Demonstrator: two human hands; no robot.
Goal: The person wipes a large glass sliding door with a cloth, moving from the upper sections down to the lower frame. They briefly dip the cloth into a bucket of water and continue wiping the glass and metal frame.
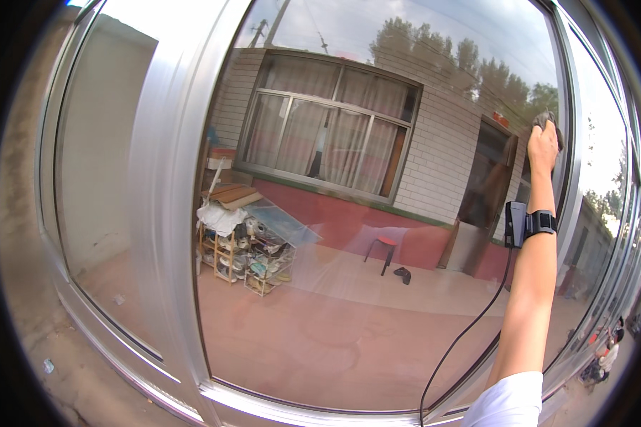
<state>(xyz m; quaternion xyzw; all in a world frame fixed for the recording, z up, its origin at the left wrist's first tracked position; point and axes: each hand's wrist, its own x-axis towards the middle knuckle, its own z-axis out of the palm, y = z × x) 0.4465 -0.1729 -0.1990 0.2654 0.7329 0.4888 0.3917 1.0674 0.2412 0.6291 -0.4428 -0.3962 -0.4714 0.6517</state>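
Observation:
My right hand (543, 148) is stretched up to the right side of a large glass pane (331, 331). It grips a dark grey cloth (546, 118), bunched under the fingers at the glass, near the pane's right frame. A black box-shaped device (516, 224) sits on my forearm, held by a black strap (542, 222). From it a black cable (462, 336) hangs down in front of the glass. My left hand is out of view.
Silvery metal frame posts (165, 176) border the pane. Behind the glass stand a loaded shoe rack (245, 256), a red-topped stool (387, 242) and a curtained window (326, 128). A person (608, 355) is low at the far right. Bare ground (80, 384) lies at lower left.

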